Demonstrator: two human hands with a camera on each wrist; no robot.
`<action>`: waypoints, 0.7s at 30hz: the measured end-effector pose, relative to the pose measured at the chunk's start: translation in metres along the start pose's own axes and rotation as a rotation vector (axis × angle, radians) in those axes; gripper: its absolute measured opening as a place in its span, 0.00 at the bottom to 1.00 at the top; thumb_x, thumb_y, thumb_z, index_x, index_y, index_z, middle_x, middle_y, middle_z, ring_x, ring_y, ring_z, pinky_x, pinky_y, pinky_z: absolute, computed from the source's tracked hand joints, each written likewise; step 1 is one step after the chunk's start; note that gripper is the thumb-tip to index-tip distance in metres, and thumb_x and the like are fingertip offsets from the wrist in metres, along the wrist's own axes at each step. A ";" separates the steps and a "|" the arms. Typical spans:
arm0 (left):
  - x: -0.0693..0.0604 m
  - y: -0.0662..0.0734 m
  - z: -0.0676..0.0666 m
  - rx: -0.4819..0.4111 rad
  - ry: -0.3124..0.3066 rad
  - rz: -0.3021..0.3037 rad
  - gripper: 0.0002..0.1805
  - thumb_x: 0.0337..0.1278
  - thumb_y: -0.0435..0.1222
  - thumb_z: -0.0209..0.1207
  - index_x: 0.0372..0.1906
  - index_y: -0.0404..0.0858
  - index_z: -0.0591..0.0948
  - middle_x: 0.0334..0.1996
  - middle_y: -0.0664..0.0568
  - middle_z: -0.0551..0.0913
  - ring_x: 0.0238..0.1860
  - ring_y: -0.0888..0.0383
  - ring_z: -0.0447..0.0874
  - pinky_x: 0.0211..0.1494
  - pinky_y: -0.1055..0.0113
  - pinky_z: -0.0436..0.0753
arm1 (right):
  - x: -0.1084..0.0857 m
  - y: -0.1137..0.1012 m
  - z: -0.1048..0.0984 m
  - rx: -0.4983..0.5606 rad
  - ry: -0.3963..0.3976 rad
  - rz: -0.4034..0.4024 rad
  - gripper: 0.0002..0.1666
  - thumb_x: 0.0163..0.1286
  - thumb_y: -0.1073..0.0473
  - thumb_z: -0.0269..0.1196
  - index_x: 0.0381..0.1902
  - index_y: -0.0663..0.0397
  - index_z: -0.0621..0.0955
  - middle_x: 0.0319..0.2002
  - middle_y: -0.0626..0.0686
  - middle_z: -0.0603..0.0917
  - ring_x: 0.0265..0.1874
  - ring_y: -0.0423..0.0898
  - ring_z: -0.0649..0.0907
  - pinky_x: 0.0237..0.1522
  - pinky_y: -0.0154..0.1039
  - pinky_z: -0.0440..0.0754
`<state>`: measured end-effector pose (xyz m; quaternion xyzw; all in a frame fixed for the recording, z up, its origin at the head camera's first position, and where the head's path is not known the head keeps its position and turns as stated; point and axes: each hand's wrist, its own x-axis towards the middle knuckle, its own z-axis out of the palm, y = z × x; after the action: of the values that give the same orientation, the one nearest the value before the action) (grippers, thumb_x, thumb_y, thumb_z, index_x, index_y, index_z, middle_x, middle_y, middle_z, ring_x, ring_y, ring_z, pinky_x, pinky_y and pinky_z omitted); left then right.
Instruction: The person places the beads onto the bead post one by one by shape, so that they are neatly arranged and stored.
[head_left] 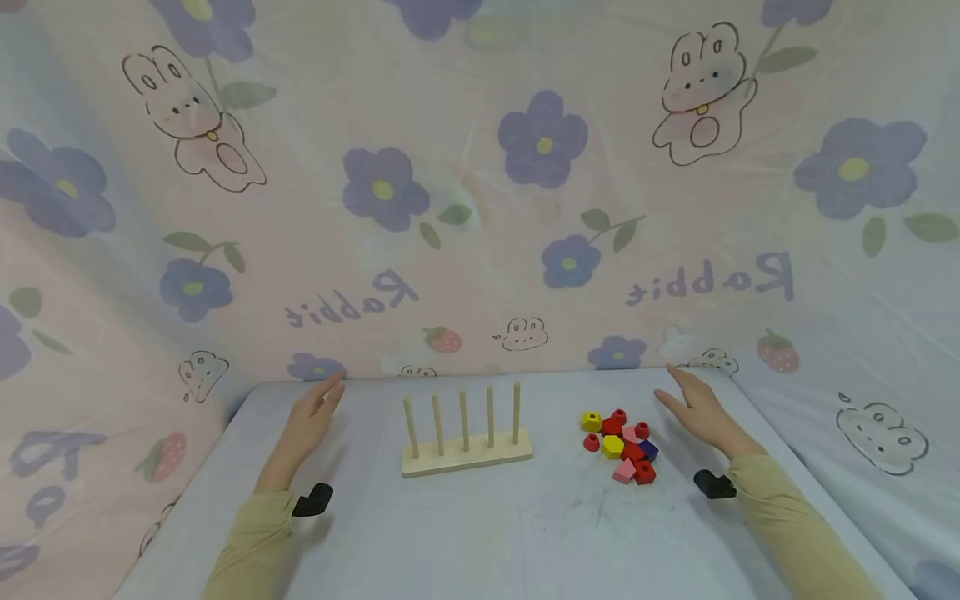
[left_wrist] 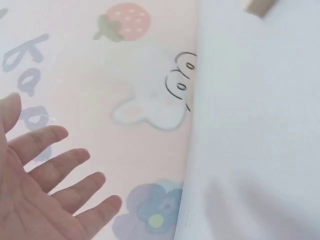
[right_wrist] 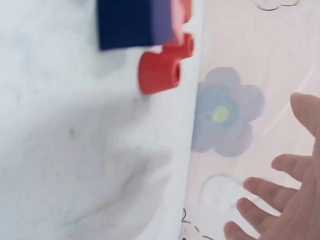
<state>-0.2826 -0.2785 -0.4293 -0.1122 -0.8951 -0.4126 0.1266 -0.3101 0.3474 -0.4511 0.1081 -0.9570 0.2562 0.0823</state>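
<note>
A wooden peg stand [head_left: 467,460] with several upright bare pegs stands near the middle of the table. To its right lies a loose group of small blocks: yellow hexagonal ones [head_left: 612,447], red ones [head_left: 644,472], pink ones [head_left: 624,472] and a dark blue one [head_left: 648,451]. My left hand [head_left: 309,418] is held out left of the stand, fingers extended, touching nothing. On the other side, my right hand [head_left: 701,410] hovers right of the blocks with spread fingers and an empty palm. The right wrist view shows a red tapered block [right_wrist: 157,73] close by.
A white-covered table [head_left: 465,542] carries everything. Behind it and at both sides hangs a patterned cloth [head_left: 480,250] with flowers and rabbits. A black wrist strap piece [head_left: 313,500] is on the left wrist, another [head_left: 714,484] on the right.
</note>
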 end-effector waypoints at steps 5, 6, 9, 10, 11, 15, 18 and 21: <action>-0.002 -0.001 -0.004 -0.214 -0.023 0.007 0.30 0.77 0.46 0.36 0.69 0.27 0.61 0.67 0.31 0.62 0.66 0.34 0.59 0.66 0.40 0.62 | -0.006 -0.012 -0.009 0.148 -0.029 0.071 0.43 0.75 0.41 0.47 0.71 0.70 0.53 0.64 0.75 0.61 0.61 0.72 0.62 0.59 0.69 0.64; -0.002 -0.001 -0.004 -0.267 -0.031 0.007 0.30 0.77 0.45 0.36 0.69 0.26 0.61 0.67 0.32 0.62 0.66 0.35 0.60 0.66 0.41 0.63 | -0.007 -0.015 -0.010 0.175 -0.033 0.080 0.43 0.75 0.40 0.47 0.71 0.70 0.54 0.63 0.75 0.63 0.61 0.71 0.64 0.58 0.68 0.66; -0.003 -0.004 -0.002 -0.414 -0.048 -0.013 0.30 0.77 0.46 0.36 0.68 0.25 0.61 0.66 0.34 0.65 0.64 0.42 0.66 0.64 0.47 0.68 | -0.011 -0.022 -0.013 0.248 -0.035 0.095 0.40 0.76 0.42 0.46 0.70 0.68 0.56 0.61 0.73 0.67 0.58 0.70 0.69 0.55 0.65 0.72; -0.004 -0.004 0.000 -0.456 -0.047 -0.023 0.30 0.76 0.46 0.36 0.68 0.25 0.62 0.64 0.36 0.67 0.63 0.46 0.69 0.63 0.48 0.70 | -0.012 -0.024 -0.014 0.271 -0.035 0.092 0.38 0.76 0.43 0.47 0.70 0.68 0.57 0.60 0.73 0.68 0.57 0.69 0.71 0.55 0.63 0.73; -0.005 -0.005 0.001 -0.495 -0.048 -0.029 0.30 0.76 0.46 0.37 0.67 0.25 0.62 0.63 0.39 0.70 0.62 0.49 0.71 0.63 0.50 0.72 | -0.013 -0.026 -0.015 0.291 -0.034 0.085 0.37 0.77 0.45 0.47 0.69 0.68 0.58 0.59 0.73 0.69 0.55 0.68 0.72 0.54 0.62 0.75; -0.010 -0.005 0.006 -0.611 -0.072 -0.042 0.29 0.76 0.45 0.38 0.67 0.26 0.62 0.58 0.51 0.75 0.57 0.59 0.75 0.61 0.53 0.74 | -0.016 -0.032 -0.017 0.358 -0.035 0.048 0.31 0.78 0.51 0.47 0.66 0.69 0.62 0.56 0.72 0.73 0.51 0.65 0.77 0.51 0.50 0.81; -0.015 -0.003 0.010 -0.636 -0.105 -0.050 0.29 0.76 0.46 0.38 0.68 0.27 0.61 0.59 0.50 0.75 0.57 0.60 0.75 0.62 0.53 0.74 | -0.019 -0.036 -0.018 0.390 -0.043 0.035 0.29 0.78 0.52 0.48 0.65 0.69 0.64 0.55 0.70 0.75 0.49 0.63 0.79 0.47 0.39 0.83; -0.020 0.000 0.015 -0.625 -0.132 -0.062 0.29 0.76 0.46 0.39 0.68 0.28 0.62 0.62 0.42 0.72 0.60 0.56 0.74 0.62 0.53 0.73 | -0.024 -0.039 -0.020 0.426 -0.057 0.037 0.28 0.77 0.51 0.48 0.64 0.67 0.66 0.54 0.69 0.76 0.49 0.61 0.80 0.45 0.35 0.83</action>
<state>-0.2662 -0.2692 -0.4454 -0.1447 -0.7343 -0.6630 0.0151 -0.2752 0.3282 -0.4208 0.1129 -0.8851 0.4508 0.0256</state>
